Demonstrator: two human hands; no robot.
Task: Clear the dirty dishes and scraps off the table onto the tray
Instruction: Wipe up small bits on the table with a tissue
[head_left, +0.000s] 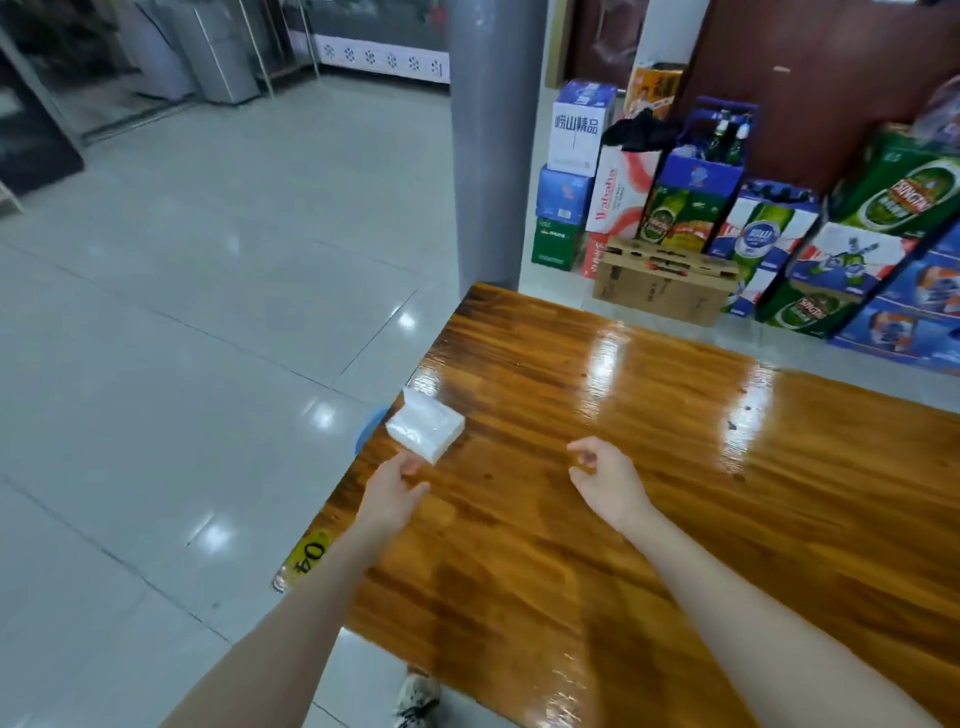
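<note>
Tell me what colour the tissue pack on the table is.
The rectangular tissue pack is white, seen in the head view.

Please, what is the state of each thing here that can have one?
tissue pack: lying flat at the table's left edge.
left hand: open, fingertips at the pack's near corner.
right hand: loosely curled, holding nothing, above the table.
blue bottle carrier: open on top, bottles upright.

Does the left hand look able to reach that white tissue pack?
Probably yes. The left hand is right by the near corner of the tissue pack, and nothing on the table lies between them.
</note>
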